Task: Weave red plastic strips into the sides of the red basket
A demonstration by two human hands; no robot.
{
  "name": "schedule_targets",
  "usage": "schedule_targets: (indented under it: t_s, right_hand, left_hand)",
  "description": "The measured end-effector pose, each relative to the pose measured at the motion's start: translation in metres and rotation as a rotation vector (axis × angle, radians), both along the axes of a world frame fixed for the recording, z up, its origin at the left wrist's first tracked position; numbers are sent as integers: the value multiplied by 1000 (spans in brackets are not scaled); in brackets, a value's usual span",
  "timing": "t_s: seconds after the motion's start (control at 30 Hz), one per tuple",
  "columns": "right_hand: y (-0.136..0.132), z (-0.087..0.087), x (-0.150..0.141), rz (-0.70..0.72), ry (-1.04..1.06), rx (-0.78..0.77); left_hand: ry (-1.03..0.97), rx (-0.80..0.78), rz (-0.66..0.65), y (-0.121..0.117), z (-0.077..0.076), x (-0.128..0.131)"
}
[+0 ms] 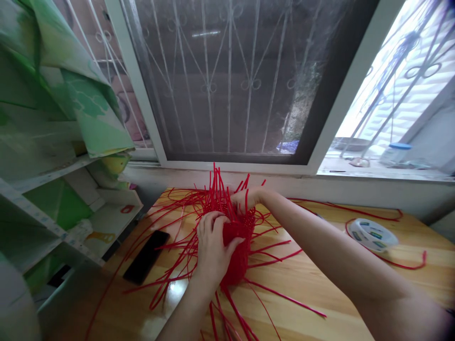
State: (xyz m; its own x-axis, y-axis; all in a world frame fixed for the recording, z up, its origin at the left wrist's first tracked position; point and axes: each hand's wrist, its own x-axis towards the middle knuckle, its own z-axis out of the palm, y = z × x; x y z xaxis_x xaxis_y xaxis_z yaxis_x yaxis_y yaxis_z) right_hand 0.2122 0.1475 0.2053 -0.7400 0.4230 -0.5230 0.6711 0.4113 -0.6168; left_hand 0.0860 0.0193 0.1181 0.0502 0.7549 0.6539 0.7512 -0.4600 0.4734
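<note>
A half-woven red basket (237,251) of plastic cord lies on its side on the wooden table (313,284). Many loose red strands (213,194) stick up and fan out from it. My left hand (212,246) wraps around the near side of the woven body, fingers curled on it. My right hand (245,199) reaches over the far rim, its fingers pinched among the upright strands.
A black phone (146,256) lies flat to the left of the basket. A roll of tape (372,234) sits at the right, with a red cord looped by it. Green-papered shelves (53,189) stand at the left. A barred window (231,80) is straight ahead.
</note>
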Motion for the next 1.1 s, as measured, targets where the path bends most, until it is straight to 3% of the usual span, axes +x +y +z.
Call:
schedule_targets:
  t_s: [0.27, 0.53, 1.1]
  right_hand:
    - [-1, 1, 5, 34, -23, 9]
    - [3, -10, 2, 43, 28, 63]
    - [8, -19, 3, 74, 73, 17]
  left_hand:
    - [8, -9, 19, 0, 0, 0]
    - [-3, -16, 14, -1, 2, 0]
    - [58, 3, 66, 2, -1, 0]
